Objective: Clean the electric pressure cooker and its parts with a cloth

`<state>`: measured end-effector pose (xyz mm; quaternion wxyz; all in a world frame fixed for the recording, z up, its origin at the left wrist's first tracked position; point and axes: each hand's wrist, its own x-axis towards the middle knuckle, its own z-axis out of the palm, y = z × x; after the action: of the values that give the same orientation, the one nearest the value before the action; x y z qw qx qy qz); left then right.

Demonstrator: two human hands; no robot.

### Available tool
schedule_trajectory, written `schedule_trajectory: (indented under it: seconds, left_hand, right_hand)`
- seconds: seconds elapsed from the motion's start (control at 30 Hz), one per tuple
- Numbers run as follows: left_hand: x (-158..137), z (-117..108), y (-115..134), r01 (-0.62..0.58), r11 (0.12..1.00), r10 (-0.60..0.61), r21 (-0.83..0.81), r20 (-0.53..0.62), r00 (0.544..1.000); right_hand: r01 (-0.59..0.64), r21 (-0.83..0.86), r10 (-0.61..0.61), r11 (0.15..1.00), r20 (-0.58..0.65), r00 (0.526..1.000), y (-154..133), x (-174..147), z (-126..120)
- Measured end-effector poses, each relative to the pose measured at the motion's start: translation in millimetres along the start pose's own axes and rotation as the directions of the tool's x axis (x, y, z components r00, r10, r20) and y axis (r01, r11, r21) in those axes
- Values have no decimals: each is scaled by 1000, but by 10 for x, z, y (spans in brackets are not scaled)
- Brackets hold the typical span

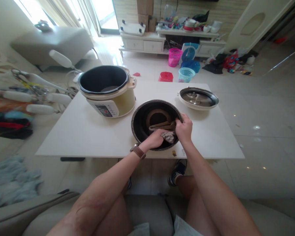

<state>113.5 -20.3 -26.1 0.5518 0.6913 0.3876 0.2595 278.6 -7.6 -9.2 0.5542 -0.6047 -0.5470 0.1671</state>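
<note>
On white table (pixel 64 141), cooker (pixel 113 100), lid (pixel 199 100), black pot (pixel 158 118) between

Cooker (pixel 124 102) blocks left; passage between pot (pixel 158 116) and lid (pixel 202 99) seems narrow.

We wear a watch (pixel 138 151) with a brown strap on our left wrist (pixel 144 146). Our arms (pixel 212 183) are bare. Our shorts (pixel 185 226) are pale grey. Our shoes (pixel 178 172) are dark with white bits, and one is mostly hidden.
</note>
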Motion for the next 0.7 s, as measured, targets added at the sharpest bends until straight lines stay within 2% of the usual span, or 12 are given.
schedule_trajectory:
  seconds: [0.03, 0.1, 0.2, 0.27, 0.37, 0.47, 0.6, 0.7]
  left_hand:
    - [29, 33, -7, 12, 983, -20, -184, -42, 999]
    - [77, 45, -15, 69, 873, -135, -483, -103, 985]
    - [98, -81, -5, 111, 707, -275, -698, -126, 953]
    - [77, -225, 17, 108, 673, -326, -732, -162, 931]
    - [25, -445, 65, 79, 665, -384, -742, -249, 889]
    - [-10, -613, 115, 26, 639, -384, -769, -290, 876]
    - [-13, -724, 158, -57, 583, -389, -810, -340, 856]
    - [-6, -745, 175, -86, 493, -417, -866, -321, 850]
  right_hand:
    - [1, 0, -1, 1000, 1, 1000, 3, 0, -2]
    - [-8, 4, 8, 1000, 11, 1000, 35, 11, -9]
    - [-52, 14, 52, 999, 11, 999, 142, 52, -18]
    - [-103, 17, 104, 995, -15, 994, 231, 89, -19]
    - [-209, 13, 209, 978, -56, 976, 340, 138, -16]
    - [-290, 27, 291, 957, -55, 955, 396, 160, -13]
    - [-350, 62, 354, 935, -66, 933, 442, 160, -20]
    - [-398, 70, 403, 915, -84, 911, 498, 168, -35]
